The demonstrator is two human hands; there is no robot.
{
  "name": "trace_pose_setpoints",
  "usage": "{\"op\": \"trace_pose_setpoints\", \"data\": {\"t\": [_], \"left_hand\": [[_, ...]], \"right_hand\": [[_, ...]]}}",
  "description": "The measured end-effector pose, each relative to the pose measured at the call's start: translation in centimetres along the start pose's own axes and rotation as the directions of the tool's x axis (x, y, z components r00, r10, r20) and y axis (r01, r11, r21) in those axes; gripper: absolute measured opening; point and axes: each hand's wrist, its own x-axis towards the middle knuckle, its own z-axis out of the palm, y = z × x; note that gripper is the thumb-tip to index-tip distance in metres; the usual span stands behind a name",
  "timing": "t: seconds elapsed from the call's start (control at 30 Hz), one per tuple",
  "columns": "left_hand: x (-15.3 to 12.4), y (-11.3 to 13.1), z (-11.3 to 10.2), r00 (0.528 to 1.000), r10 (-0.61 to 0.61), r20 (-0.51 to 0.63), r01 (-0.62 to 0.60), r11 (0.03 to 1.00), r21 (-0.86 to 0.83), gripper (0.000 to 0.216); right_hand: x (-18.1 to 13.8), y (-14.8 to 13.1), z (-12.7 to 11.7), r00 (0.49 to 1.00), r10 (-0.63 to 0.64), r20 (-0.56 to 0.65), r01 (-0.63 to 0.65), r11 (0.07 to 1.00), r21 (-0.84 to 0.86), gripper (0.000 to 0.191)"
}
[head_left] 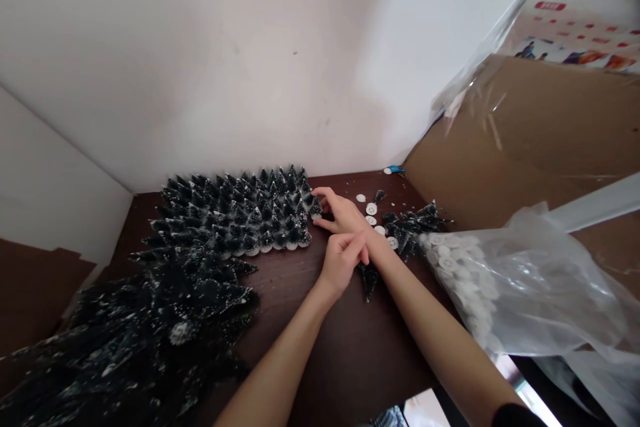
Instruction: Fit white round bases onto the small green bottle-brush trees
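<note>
My right hand point(345, 213) reaches to the right end of a block of small snow-tipped artificial trees point(240, 210). Its thumb and fingers are closed around one miniature tree point(316, 207) with a white base, at the edge of the standing rows. My left hand point(343, 263) is beside my right wrist, fingers curled together, and I see nothing in them. Right of my hands lie loose white round bases point(371, 209) and a cluster of unbased dark trees point(417, 220). Another loose tree point(369, 280) lies partly behind my right forearm.
A big heap of dark trees point(200, 307) covers the left side of the brown table point(345, 347). On the right, a clear plastic bag point(525, 280) holds many white bases, in front of a cardboard box point(550, 120). A white wall point(225, 67) stands behind.
</note>
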Motion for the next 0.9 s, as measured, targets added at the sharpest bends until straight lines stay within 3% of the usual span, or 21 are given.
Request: {"op": "trace_pose_setpoints", "data": {"t": [0.3,0.6,0.9], "left_hand": [[-0.1,-0.1,0.0,1.0,0.004,0.024,-0.005,0.999,0.036,0.06],[0.0,0.1,-0.1,0.999,0.004,0.032,-0.005,0.999,0.04,0.06],[-0.1,0.1,0.0,0.999,-0.009,0.043,0.007,0.999,0.037,0.062]], "right_hand": [[-0.7,0.4,0.3,0.997,0.012,-0.076,-0.003,0.993,0.117,0.073],[-0.5,1.0,0.9,0.988,0.099,-0.122,-0.076,0.981,0.18,0.049],[-0.3,0.6,0.9,0.984,0.177,-0.029,-0.159,0.933,0.323,0.046]]}}
